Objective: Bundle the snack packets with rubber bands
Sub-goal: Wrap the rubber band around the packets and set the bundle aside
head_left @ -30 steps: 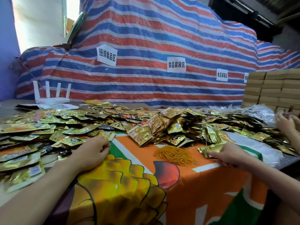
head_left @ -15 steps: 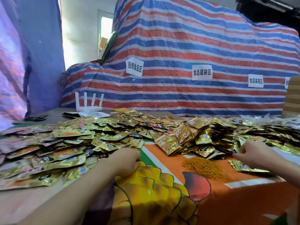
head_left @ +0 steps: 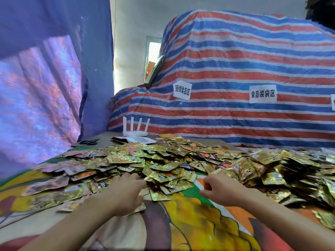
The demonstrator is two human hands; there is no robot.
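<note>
Since my head swung toward 9 o'clock over the last 1 sec, the rubber bands have dropped out of view, prob. hidden behind my R arm, but I can't confirm. The snack pkts [head_left: 163, 165] spread across the tablecloth [head_left: 190, 214] from 9 to 3 o'clock, heaped at 12.

My R hand [head_left: 219, 191] has left the pkts it was on at 3 o'clock and come in to approx. 1 o'clock, just off the pile's near edge. Its fingers are curled in w/ the thumb close, and I can't tell whether it's pinching anything.

My L hand [head_left: 126, 192] has barely shifted. It's at 11 o'clock, palm down, fingers fairly straight, lying flat on loose pkts w/ nothing gripped.

My read: both hands are converging to gather 1 stack, so nothing's banded yet.
</note>
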